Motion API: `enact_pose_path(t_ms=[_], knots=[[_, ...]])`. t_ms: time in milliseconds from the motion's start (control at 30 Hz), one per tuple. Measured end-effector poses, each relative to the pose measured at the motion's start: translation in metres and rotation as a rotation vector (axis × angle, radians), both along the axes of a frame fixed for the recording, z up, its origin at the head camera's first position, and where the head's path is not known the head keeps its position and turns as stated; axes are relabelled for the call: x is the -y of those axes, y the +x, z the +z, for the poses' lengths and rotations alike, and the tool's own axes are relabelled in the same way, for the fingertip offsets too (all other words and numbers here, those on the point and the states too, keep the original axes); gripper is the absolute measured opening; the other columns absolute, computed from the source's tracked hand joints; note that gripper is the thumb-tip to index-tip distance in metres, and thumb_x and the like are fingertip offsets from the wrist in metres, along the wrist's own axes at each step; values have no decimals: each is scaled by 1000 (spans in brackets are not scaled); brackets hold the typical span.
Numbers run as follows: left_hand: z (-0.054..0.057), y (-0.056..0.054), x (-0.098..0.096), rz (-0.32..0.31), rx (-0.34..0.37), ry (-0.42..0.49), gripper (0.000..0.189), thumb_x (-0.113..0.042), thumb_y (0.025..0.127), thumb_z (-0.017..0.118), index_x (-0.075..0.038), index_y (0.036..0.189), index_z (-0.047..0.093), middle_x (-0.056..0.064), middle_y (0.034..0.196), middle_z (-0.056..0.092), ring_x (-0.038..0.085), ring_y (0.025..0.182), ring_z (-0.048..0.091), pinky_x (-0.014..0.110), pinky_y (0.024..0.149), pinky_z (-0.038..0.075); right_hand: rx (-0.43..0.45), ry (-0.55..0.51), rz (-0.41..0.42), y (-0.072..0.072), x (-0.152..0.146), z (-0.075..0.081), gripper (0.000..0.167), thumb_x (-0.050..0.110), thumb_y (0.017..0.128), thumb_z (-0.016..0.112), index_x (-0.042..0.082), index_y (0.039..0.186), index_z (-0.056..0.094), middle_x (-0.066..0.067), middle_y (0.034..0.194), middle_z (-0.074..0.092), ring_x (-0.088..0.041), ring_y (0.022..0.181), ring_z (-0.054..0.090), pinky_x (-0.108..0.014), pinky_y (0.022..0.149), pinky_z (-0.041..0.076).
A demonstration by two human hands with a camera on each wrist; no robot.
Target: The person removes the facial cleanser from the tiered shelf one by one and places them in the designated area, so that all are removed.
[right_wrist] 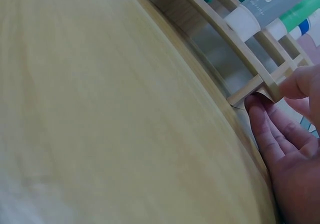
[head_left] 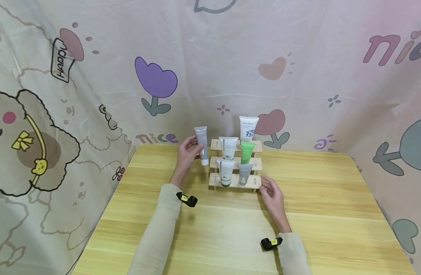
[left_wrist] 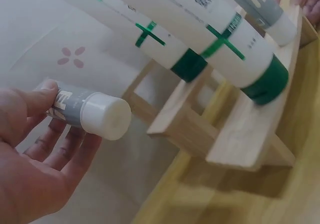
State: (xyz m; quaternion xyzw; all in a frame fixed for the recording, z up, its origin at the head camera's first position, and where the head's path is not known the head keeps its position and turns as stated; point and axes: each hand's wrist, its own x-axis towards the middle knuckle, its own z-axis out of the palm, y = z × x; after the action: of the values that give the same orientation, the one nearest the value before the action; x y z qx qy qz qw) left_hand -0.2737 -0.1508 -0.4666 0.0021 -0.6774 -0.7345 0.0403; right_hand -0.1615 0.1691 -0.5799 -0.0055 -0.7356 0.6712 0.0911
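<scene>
A grey squeeze tube (head_left: pixel 202 147) with a white cap (left_wrist: pixel 114 118) is in my left hand (head_left: pixel 188 152), pinched between thumb and fingers, cap downward, just left of a three-tier wooden rack (head_left: pixel 217 181). My right hand (head_left: pixel 273 195) grips the right end of the rack's lowest shelf (right_wrist: pixel 250 58), thumb above and fingers beneath. That shelf carries a white tube (head_left: pixel 226 173) with a dark green cap and a small grey tube (head_left: pixel 245 175). Behind them stand another white tube (head_left: pixel 228 148) and a green tube (head_left: pixel 247 152). A white tube (head_left: pixel 248 128) with blue lettering is at the back right.
The rack stands on a wood-grain table (head_left: pixel 320 198), towards its back edge. A printed cloth (head_left: pixel 210 57) with flowers and hearts hangs right behind and along both sides. A small black camera is strapped to each wrist.
</scene>
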Motion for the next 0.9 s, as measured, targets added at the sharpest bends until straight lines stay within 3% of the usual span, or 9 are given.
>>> enact_pose_path(t_ms=[167,300,667,900], knots=[[-8,5,4,22,22,12,53,-3,95,72,-6,144,54,22,131,59,26,100,68,55,88,58,11,13,4,0,-1,2,43,-6,100,58,-3,143,54,-32,123,66,-23,110,67,-16,91,53],[-16,8,5,55,19,18,53,-2,94,72,-7,143,55,20,126,62,24,97,69,54,86,59,-26,19,-13,-2,-2,-11,43,-2,101,59,2,143,55,-30,122,67,-15,106,68,-16,91,53],[-31,12,9,112,57,25,50,-1,94,70,-7,142,56,23,126,63,28,100,68,58,86,58,4,40,-20,-3,-2,-10,44,-1,101,59,5,144,55,-26,123,68,-25,111,67,-16,94,51],[-39,14,12,117,89,4,50,1,95,67,-4,143,55,26,129,61,25,97,65,52,81,61,19,25,-17,-3,-3,-10,44,0,101,60,8,144,56,-24,124,68,-22,111,67,-17,94,52]])
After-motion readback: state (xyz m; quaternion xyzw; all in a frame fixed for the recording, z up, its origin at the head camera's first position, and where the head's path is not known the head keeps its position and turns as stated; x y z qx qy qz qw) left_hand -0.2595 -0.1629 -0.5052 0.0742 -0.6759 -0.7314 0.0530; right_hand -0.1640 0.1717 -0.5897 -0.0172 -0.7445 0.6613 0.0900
